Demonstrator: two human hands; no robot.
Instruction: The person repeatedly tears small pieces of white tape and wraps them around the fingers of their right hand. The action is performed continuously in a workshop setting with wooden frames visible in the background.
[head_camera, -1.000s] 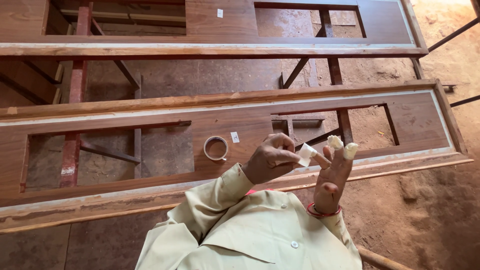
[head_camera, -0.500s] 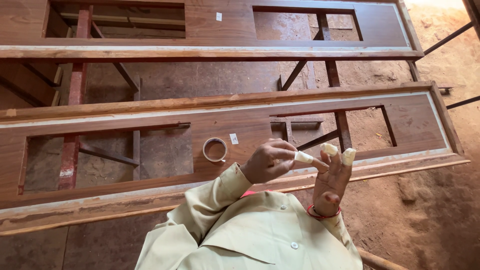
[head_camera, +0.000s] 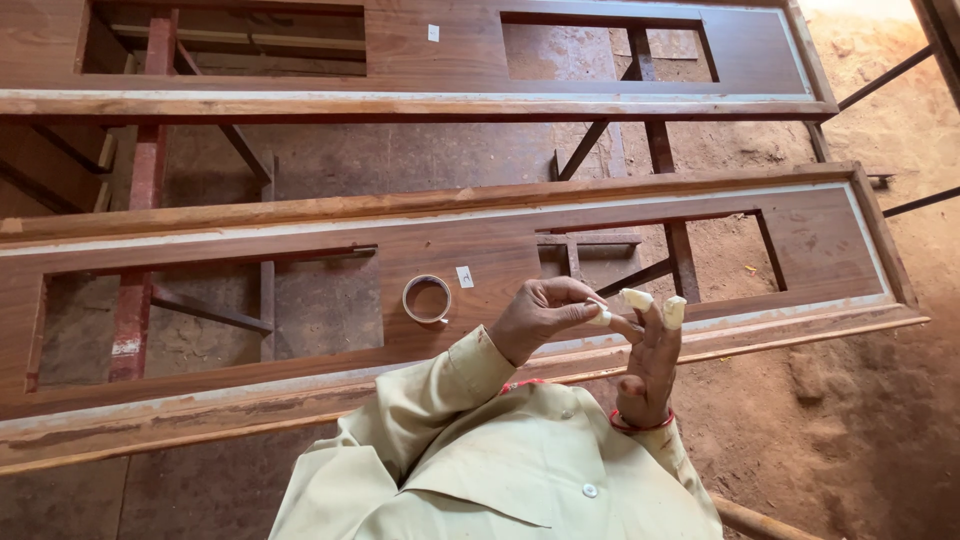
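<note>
While the right hand (head_camera: 650, 365) stands upright with two fingertips (head_camera: 636, 299) capped in pale tape, the left hand (head_camera: 540, 315) pinches a pale tape piece (head_camera: 600, 317) against the right index finger. Right grip: fingers spread, holding nothing. A tape roll (head_camera: 427, 299) lies flat on the wooden door frame (head_camera: 300, 240), just left of both hands.

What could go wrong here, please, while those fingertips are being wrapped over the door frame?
The left hand is pinching tape around a finger of the raised right hand; a loose wrap might slip off. The tape roll lies near the cutout in the wooden frame and could drop through if nudged.
</note>
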